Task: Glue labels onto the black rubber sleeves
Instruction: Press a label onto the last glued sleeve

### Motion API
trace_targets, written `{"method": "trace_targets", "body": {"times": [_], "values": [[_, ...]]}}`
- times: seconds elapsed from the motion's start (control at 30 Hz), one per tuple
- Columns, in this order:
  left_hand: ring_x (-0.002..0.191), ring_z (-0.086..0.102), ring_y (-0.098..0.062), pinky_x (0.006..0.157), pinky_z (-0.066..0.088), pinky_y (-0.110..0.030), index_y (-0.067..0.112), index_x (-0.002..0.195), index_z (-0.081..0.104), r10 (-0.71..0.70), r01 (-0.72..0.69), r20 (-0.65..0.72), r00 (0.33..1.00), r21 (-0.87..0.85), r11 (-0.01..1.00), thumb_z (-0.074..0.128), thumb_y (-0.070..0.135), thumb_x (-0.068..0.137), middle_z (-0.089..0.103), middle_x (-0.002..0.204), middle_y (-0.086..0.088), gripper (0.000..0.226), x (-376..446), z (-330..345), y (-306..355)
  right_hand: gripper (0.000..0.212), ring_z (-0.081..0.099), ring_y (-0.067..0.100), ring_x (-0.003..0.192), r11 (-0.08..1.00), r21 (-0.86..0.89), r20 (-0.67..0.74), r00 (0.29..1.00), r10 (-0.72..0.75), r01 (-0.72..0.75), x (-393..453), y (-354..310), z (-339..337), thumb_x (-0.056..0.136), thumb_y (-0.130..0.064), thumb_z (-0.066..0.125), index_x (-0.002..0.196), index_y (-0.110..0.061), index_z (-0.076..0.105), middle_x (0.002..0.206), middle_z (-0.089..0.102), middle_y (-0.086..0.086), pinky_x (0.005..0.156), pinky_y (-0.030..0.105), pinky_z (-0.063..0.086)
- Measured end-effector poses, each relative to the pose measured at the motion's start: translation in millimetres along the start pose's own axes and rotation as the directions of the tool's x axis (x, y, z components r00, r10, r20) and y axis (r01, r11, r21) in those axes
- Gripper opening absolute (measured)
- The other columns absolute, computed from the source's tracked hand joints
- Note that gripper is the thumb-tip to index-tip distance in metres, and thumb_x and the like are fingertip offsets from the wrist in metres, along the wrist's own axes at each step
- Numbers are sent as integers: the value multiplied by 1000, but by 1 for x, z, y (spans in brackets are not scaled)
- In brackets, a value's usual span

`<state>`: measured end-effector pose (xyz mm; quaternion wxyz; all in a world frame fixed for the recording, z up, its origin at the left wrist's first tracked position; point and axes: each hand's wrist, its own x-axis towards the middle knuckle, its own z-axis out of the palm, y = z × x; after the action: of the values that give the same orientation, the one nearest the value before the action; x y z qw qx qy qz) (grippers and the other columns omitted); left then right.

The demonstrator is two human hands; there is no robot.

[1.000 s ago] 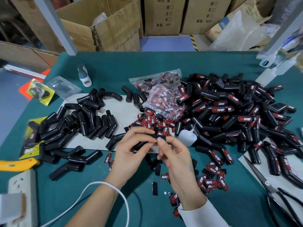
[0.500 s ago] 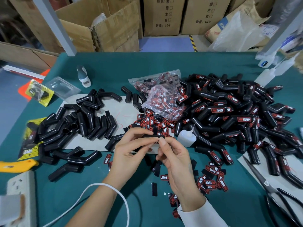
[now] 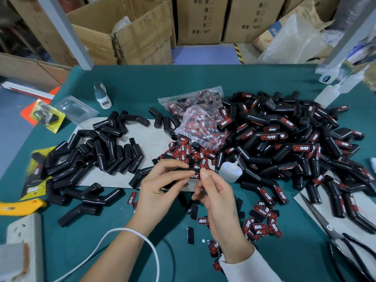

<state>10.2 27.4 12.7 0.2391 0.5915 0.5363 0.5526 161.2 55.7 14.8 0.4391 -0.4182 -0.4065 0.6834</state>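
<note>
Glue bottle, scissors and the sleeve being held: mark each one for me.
glue bottle [image 3: 230, 172], head view, on its white body.
scissors [image 3: 325, 225], head view, on the pivot where the blades cross.
sleeve [image 3: 181, 170], head view, on the black stretch showing between the fingers of the left hand [image 3: 160, 190].

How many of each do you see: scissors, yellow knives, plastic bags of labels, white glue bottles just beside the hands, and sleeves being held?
Scissors: 1
Yellow knife: 1
Bag of labels: 1
Glue bottle: 1
Held sleeve: 1
Total: 5
</note>
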Motion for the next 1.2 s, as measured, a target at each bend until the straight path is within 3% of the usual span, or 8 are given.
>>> {"method": "trace_targets", "body": {"times": [0.1, 0.3, 0.43, 0.57, 0.7, 0.97, 1.07, 1.2], "values": [[108, 67, -24, 86, 58, -35, 16, 107, 81, 47, -47, -3, 999, 55, 997, 71, 2, 91, 68, 116, 0, 23, 0, 1, 2, 38, 54, 12, 67, 999, -41, -24, 999, -24, 23, 2, 2, 0, 87, -54, 69, 88, -17, 73, 71, 54, 3, 68, 25, 52], [108, 67, -23, 88, 56, -33, 14, 104, 81, 51, -48, -24, 998, 83, 995, 73, 5, 91, 69, 114, 2, 18, 0, 2, 2, 35, 54, 16, 66, 992, -117, -55, 997, -60, 53, 2, 5, 1, 91, -56, 64, 91, -22, 75, 75, 52, 7, 69, 24, 49], [106, 68, -23, 85, 57, -25, 12, 103, 81, 2, 0, -43, 999, 41, 999, 73, 3, 91, 70, 112, -1, 17, 0, 2, 2, 25, 56, 13, 66, 982, -157, -20, 994, -107, 103, -1, 2, 2, 90, -50, 66, 91, -27, 75, 79, 52, 5, 69, 23, 49], [106, 68, -27, 81, 62, -35, 12, 103, 82, -61, 57, -39, 997, -93, 994, 75, 11, 92, 71, 113, -3, 14, -2, 1, -1, 8, 55, 12, 67, 977, -162, -18, 990, -142, 138, 0, -3, 0, 89, -33, 76, 90, -26, 80, 86, 54, -5, 67, 19, 48], [107, 68, -28, 83, 62, -45, 17, 104, 83, -105, 99, -42, 994, -127, 987, 75, 18, 92, 72, 113, 0, 15, -1, -1, -3, 13, 56, 14, 67, 979, -152, -28, 989, -142, 136, 1, -3, -3, 88, -30, 75, 94, -20, 82, 91, 58, -6, 67, 19, 48], [106, 68, -25, 93, 56, -32, 25, 109, 81, -87, 89, 25, 996, -88, 992, 73, 21, 93, 69, 112, 4, 19, 0, -3, -3, 7, 53, 7, 67, 958, -210, 60, 980, -189, 198, 0, -5, -8, 90, -28, 78, 92, -32, 83, 86, 51, -10, 67, 17, 47], [103, 67, -28, 82, 62, -41, 22, 113, 81, -85, 94, 83, 993, -110, 990, 69, 20, 97, 64, 114, 0, 20, -1, -3, -4, 11, 56, 0, 68, 964, -170, 76, 978, -196, 207, 0, -6, -8, 90, -24, 76, 92, -31, 84, 83, 54, -15, 69, 14, 47], [88, 62, -29, 59, 60, -34, 22, 121, 78, -56, 76, 177, 983, -113, 991, 62, 16, 101, 59, 117, -4, 27, 0, -6, -6, 9, 57, -3, 70, 969, -149, 95, 978, -184, 197, 1, -6, -10, 89, -26, 77, 92, -31, 84, 81, 54, -21, 68, 11, 46]]}}
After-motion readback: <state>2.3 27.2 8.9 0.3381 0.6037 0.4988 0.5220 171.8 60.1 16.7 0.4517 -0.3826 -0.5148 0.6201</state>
